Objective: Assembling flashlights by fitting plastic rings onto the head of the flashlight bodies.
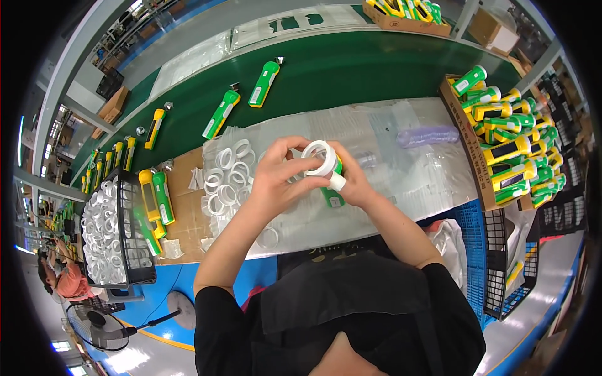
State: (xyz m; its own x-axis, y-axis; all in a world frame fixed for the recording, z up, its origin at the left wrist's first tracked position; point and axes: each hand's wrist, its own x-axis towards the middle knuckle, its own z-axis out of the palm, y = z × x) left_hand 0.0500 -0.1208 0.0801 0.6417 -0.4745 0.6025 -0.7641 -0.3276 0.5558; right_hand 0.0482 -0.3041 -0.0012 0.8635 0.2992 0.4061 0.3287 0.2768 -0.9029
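Observation:
In front of my chest both hands meet over the worktop. My left hand is closed on a white plastic ring, its fingers reaching through and around it. My right hand is wrapped round a green flashlight, mostly hidden by the fingers and the ring. White tape or a finger cover wraps a digit of that hand. The ring is at the flashlight's upper end; whether it is seated there I cannot tell. Left of my hands, several loose white rings lie on the plastic-covered top.
A black crate heaped with white rings stands at left, beside green-and-yellow flashlights. More flashlights lie on the green conveyor belt. A cardboard box full of them is at right, near a purple plastic sleeve.

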